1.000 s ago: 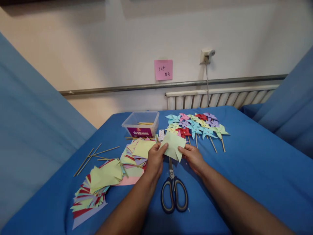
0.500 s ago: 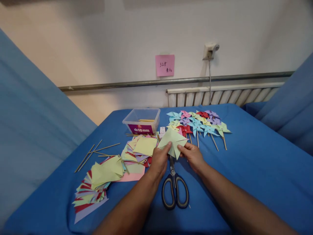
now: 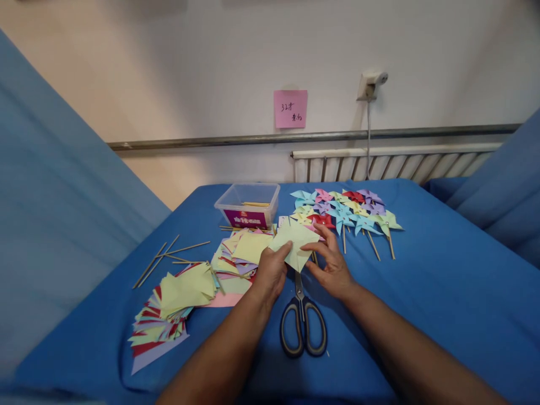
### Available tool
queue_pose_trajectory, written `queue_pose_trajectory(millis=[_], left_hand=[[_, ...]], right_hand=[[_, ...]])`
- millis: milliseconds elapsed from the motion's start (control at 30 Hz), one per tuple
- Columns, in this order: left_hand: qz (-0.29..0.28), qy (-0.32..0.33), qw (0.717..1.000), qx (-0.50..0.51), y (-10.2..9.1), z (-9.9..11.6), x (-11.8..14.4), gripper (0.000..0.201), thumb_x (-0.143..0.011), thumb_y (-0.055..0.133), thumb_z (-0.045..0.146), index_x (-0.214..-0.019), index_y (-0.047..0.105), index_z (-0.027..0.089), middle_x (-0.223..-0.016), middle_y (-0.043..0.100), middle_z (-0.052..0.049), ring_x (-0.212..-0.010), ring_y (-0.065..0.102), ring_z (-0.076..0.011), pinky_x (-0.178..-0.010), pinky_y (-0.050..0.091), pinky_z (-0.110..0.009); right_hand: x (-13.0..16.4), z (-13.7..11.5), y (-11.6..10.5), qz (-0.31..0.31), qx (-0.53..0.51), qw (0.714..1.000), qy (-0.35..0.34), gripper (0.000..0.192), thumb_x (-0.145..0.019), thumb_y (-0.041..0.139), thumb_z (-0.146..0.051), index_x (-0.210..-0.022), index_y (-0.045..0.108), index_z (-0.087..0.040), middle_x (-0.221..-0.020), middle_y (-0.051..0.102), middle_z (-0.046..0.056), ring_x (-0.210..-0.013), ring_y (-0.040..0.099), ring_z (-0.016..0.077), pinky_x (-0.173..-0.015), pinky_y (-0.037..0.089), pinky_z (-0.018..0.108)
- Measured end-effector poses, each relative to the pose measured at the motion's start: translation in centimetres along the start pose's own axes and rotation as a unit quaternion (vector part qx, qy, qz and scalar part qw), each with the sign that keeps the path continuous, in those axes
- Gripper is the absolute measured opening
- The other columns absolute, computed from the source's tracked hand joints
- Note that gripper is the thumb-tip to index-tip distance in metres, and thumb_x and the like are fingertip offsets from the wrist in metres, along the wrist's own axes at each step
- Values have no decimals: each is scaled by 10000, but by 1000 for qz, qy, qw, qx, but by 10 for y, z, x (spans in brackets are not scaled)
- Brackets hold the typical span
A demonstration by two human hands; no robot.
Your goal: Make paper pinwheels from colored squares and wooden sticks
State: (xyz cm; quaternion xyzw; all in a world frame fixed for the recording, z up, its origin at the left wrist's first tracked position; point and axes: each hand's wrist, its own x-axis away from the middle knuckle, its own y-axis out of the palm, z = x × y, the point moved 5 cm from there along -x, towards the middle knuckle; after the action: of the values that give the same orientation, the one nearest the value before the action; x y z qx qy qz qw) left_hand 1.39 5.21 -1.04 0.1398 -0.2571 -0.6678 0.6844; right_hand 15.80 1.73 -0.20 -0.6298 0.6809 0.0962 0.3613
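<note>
My left hand (image 3: 273, 271) pinches a pale green square of paper (image 3: 298, 239) at its lower left, thumb on top. Slits run in from the paper's corners. At the right edge, my right hand (image 3: 331, 263) has its fingers spread, with a fingertip touching the sheet and the thumb apart below. Scissors (image 3: 302, 323) lie under the paper, dark handles toward me; the blade tips are hidden. Left of my left hand are a pile of coloured paper squares (image 3: 252, 247) and a fanned stack of cut paper (image 3: 185, 292).
Finished paper pinwheels (image 3: 341, 214) on sticks lie at the back right. A clear plastic box (image 3: 270, 197) with sticks stands at the back. Several loose sticks (image 3: 158, 261) lie at the left on the blue cloth (image 3: 430, 281). Blue curtains (image 3: 63, 157) hang at both sides.
My right hand has loosened from the paper's right edge, its fingers now spread and raised. The paper has tilted slightly in my left hand. The view has shifted a little.
</note>
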Motion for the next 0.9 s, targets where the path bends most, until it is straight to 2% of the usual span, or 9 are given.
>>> queue_pose_trajectory(millis=[100, 200, 467, 700, 900], left_hand=[[-16, 10, 1000, -7, 0, -1, -1, 504, -629, 826, 230, -1095, 690, 97, -1025, 746, -122, -905, 695, -237, -850, 517, -341], [-21, 15, 999, -25, -1, -3, -2, 513, -606, 838, 255, -1072, 694, 96, -996, 747, -121, -866, 691, -237, -817, 516, -342], [-18, -16, 997, -71, -2, -9, -1, 433, -604, 837, 298, -965, 712, 95, -807, 736, -87, -638, 637, -170, -638, 510, -290], [-50, -50, 995, -77, 6, -9, 4, 433, -635, 815, 292, -1005, 706, 94, -869, 738, -101, -660, 638, -165, -648, 514, -282], [-75, -60, 993, -70, 12, -9, 8, 347, -604, 782, 185, -937, 720, 108, -858, 734, -81, -696, 643, -168, -676, 511, -279]], right_hand=[[-1, 0, 1, -4, 9, 1000, -5, 196, -802, 682, -196, -978, 691, -280, -1480, 362, 46, -1384, 353, 289, -1106, 349, 485], [-2, 5, 1, 7, -1, 1000, 20, 39, -831, 681, -264, -864, 702, -259, -1408, 448, 65, -1347, 405, 282, -1079, 373, 464], [0, 16, -2, 37, -20, 996, 79, 91, -821, 676, -278, -743, 672, -230, -1257, 552, 82, -1210, 526, 251, -1035, 392, 420], [2, 23, 0, 34, -34, 991, 123, 139, -786, 679, -298, -680, 640, -218, -1245, 572, 95, -1172, 561, 249, -1007, 412, 403], [1, 25, -2, 42, -21, 986, 157, 179, -776, 670, -341, -653, 637, -215, -1228, 592, 104, -1129, 595, 265, -966, 434, 408]])
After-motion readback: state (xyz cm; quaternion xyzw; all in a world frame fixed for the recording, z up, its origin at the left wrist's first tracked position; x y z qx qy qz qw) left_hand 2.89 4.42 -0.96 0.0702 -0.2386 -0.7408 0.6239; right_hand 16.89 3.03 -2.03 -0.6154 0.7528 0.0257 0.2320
